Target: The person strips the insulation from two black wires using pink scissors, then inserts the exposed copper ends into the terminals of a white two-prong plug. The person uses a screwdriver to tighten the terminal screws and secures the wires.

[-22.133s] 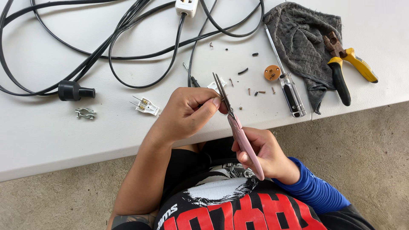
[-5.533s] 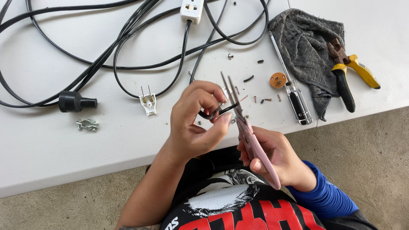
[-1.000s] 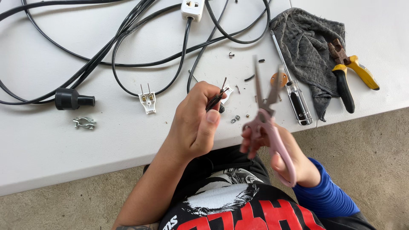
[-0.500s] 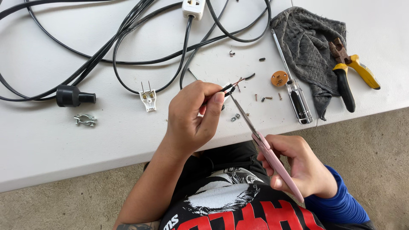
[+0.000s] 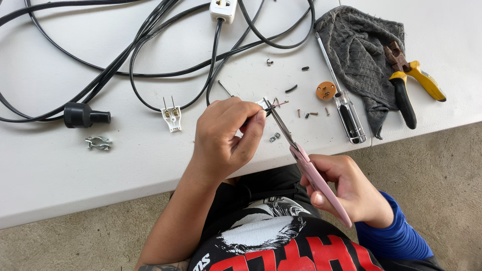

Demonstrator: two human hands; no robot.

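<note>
The wire end sticks out from the fingertips of the left hand, above the near edge of the white table, with a few bare strands showing at its tip. The left hand is curled shut, thumb and forefinger pinching the black cable just behind that end. The tips of the scissors touch the wire end right beside the left thumb; whether the blades are parted or shut on the wire cannot be told. The right hand holds the pink handles of the scissors, fingers wrapped closed around them, just off the table edge and nearer the person than the wire end.

Just beyond the wire end lie small screws and bits of black sheath, and two small metal pieces lie just below it. To the right of the wire end lies a round orange plug part, with a screwdriver touching close beside it. Farther right is a grey rag, and pliers with yellow and black handles rest partly on it. To the left of the wire end stands a white plug insert with two prongs, then a metal clamp and a black plug cap. Black cables loop across the far side, running to a white socket at the top edge
</note>
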